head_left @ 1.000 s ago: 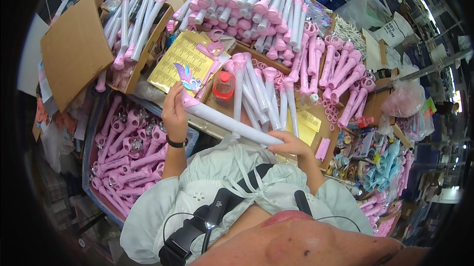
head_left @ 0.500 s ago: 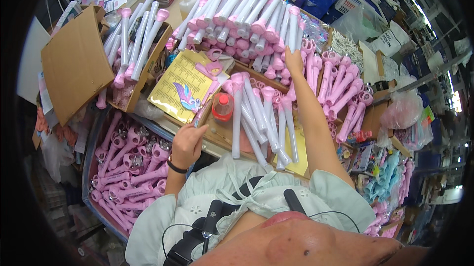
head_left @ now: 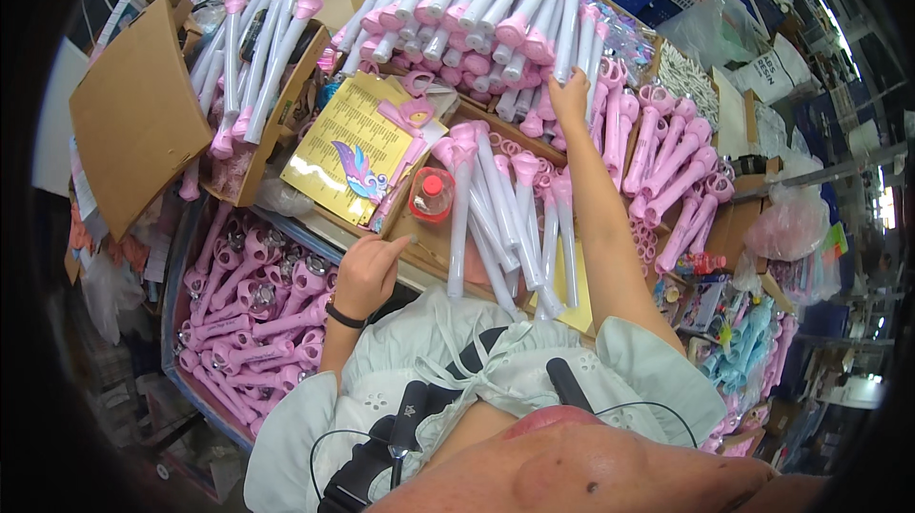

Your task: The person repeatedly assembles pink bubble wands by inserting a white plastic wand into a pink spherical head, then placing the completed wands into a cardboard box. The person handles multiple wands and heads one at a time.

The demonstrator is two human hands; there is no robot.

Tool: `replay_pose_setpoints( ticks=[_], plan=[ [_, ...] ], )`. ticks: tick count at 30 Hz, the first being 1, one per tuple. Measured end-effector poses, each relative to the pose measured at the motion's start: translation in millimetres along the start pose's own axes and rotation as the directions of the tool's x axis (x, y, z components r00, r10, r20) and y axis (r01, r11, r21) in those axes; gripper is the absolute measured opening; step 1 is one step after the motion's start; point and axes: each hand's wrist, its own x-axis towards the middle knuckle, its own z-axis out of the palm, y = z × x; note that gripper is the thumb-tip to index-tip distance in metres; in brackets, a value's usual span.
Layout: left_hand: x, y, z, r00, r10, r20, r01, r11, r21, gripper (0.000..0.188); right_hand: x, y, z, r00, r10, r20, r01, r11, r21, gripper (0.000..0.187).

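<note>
My right hand (head_left: 570,97) reaches far out and grips the lower end of a white tube with a pink cap (head_left: 569,22), at the right side of a large stack of such tubes (head_left: 448,8). Near the table's front edge, my left hand (head_left: 367,275) hovers with its index finger stretched out and the other fingers loosely curled; nothing shows in it. Between my hands stands a small clear bottle with a red cap (head_left: 432,195), containing red liquid. Beside it, several pink-topped white tubes (head_left: 515,218) lean together. Gold printed sheets (head_left: 343,146) with a purple-blue wing-shaped piece (head_left: 359,170) lie left of the bottle.
A blue-rimmed bin (head_left: 176,322) full of pink handles (head_left: 253,322) stands at lower left. An open cardboard box (head_left: 143,118) holds more tubes. Pink handles (head_left: 672,160) lie piled on the right, near a box of small white sticks (head_left: 686,75). Light blue pieces (head_left: 746,342) are at lower right.
My right hand has closed around a tube's lower end, slightly nearer than before. My left hand stays near the front edge with its index finger extended. The view has shifted slightly.
</note>
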Motion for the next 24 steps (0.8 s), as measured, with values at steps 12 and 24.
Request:
replay_pose_setpoints(
  ticks=[12, 24],
  plan=[
    [1, 14, 9, 0.995, 0.07, 0.068, -0.07, 0.998, -0.003, 0.033, -217, 16, -59, 0.861, 0.0, 0.509, -0.008, 1.0, 0.013, 0.049],
    [-11, 41, 5, 0.981, 0.18, 0.065, -0.18, 0.984, -0.009, 0.031, -63, -2, -33, 0.828, -0.542, 0.142, 0.523, 0.656, -0.544, 0.051]
  ],
)
